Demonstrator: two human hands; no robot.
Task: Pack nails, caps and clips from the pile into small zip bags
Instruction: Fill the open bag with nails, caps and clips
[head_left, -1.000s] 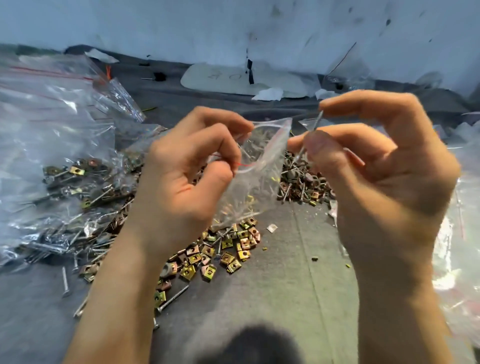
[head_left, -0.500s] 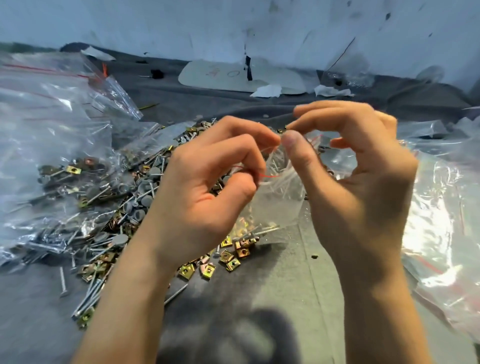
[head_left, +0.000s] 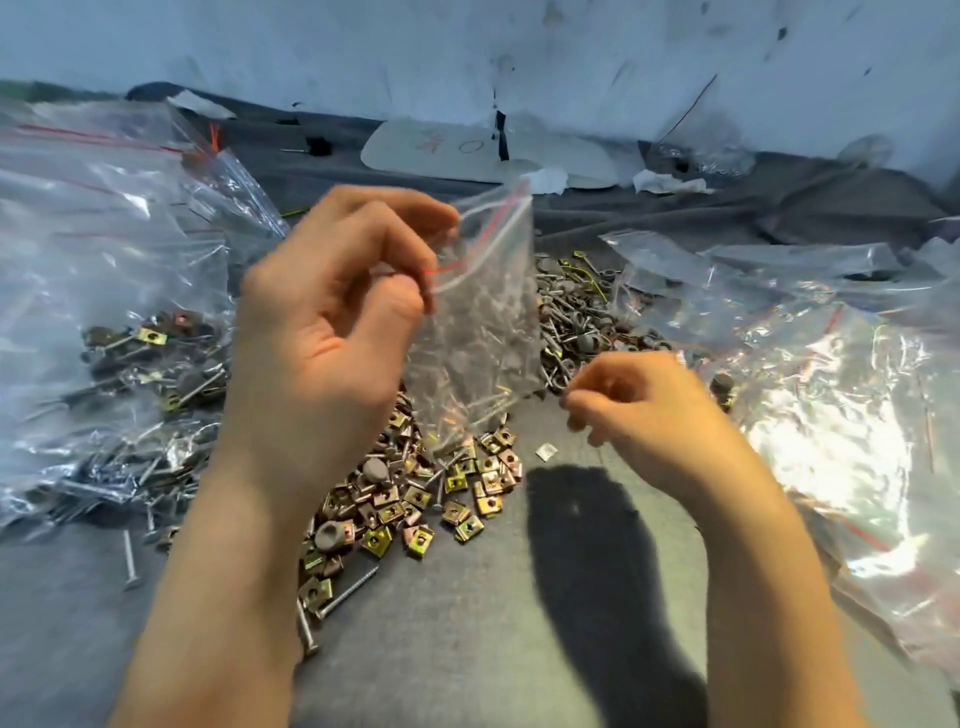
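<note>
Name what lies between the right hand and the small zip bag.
In the head view, only a narrow open gap separates the right hand from the small zip bag; behind it shows the pile of nails and caps.

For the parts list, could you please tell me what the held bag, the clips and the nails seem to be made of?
The bag looks like thin clear plastic film: glossy, see-through, creased. The clips seem plated sheet metal, judging by their yellowish iridescent sheen and folded shape. The nails appear to be steel, grey with a dull shine.
</note>
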